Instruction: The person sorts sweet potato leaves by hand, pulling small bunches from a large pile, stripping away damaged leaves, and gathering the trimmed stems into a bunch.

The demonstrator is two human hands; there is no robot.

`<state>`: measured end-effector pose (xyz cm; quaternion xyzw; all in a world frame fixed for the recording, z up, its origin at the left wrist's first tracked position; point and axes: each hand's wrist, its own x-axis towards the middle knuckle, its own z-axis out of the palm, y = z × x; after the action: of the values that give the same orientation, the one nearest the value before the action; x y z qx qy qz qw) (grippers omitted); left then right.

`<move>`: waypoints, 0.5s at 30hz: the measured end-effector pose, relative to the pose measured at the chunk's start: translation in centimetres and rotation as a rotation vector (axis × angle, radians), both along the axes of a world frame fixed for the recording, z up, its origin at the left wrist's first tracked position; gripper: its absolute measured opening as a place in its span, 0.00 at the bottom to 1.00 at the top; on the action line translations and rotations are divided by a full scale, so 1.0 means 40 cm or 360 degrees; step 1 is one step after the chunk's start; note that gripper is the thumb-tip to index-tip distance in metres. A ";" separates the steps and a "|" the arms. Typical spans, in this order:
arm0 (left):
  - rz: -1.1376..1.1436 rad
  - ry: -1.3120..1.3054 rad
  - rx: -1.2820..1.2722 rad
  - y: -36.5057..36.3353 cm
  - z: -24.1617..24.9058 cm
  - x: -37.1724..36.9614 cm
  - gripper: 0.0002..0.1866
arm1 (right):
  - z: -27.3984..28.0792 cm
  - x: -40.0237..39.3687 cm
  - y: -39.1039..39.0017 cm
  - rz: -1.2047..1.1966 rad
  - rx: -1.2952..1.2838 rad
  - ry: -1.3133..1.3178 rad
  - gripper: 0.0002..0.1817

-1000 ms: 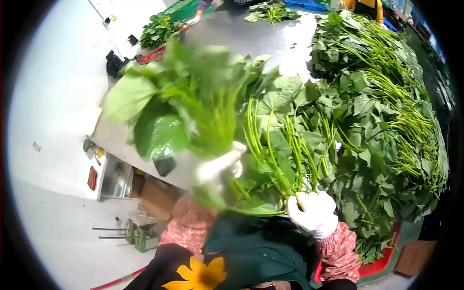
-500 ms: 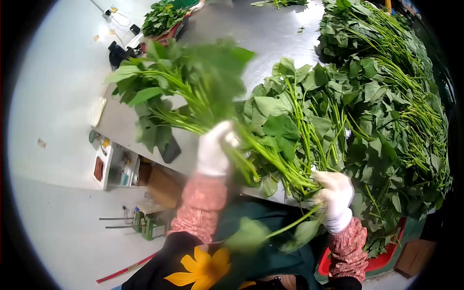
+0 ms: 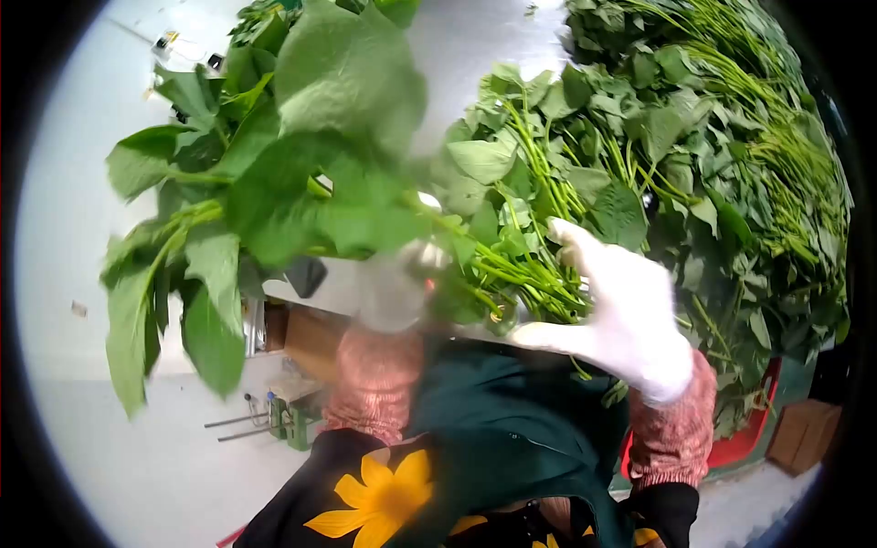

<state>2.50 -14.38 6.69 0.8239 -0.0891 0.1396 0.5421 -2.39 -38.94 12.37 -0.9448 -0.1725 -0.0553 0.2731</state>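
Note:
My left hand, in a white glove, is closed around a bunch of leafy green stems; the leaves spread up and left, partly hiding the hand. My right hand, also gloved in white, is open, its thumb and fingers spread around the cut stem ends of the bunch with nothing clearly gripped. Just beyond it lie more loose leafy stems on the metal table.
A large heap of greens covers the table's right side. Below it are a red crate and a cardboard box. Green metal equipment stands at lower left, near a brown carton.
The bunch in my left hand has come closer to the camera, its leaves now lower at the left. My right hand has opened, and the loose leafy stem that hung below it is gone from there.

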 end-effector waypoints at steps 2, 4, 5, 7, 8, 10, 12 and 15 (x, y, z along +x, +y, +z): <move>-0.0013 -0.0176 0.0215 -0.014 -0.006 -0.009 0.10 | -0.076 0.025 0.053 0.0080 0.0054 0.0048 0.57; -0.0127 0.0000 -0.0151 -0.021 -0.006 -0.023 0.09 | -0.113 0.029 0.084 0.0056 0.0382 0.0226 0.48; -0.0174 0.0130 -0.0409 -0.023 -0.004 -0.029 0.09 | -0.145 0.026 0.096 0.0075 0.0619 0.0170 0.42; -0.0230 0.0337 -0.0822 -0.027 -0.003 -0.037 0.08 | -0.176 0.039 0.116 0.0078 0.1125 0.0062 0.27; -0.0243 0.0407 -0.0962 -0.027 0.001 -0.041 0.08 | -0.171 0.032 0.110 -0.0057 0.1176 0.0217 0.18; -0.0243 0.0513 -0.1182 -0.030 -0.001 -0.040 0.07 | -0.154 0.026 0.111 -0.0199 0.1243 0.0193 0.14; -0.0170 0.0641 -0.1440 -0.031 0.002 -0.035 0.06 | -0.152 0.018 0.118 -0.0247 0.1387 -0.0021 0.10; -0.0547 0.0787 -0.1831 0.006 -0.001 -0.007 0.09 | -0.119 0.021 0.135 -0.0304 0.2627 0.0327 0.07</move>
<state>2.20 -14.13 6.65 0.3837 -0.0033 -0.1175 0.9159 -1.57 -33.52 7.59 -0.4524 0.0299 -0.1004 0.8856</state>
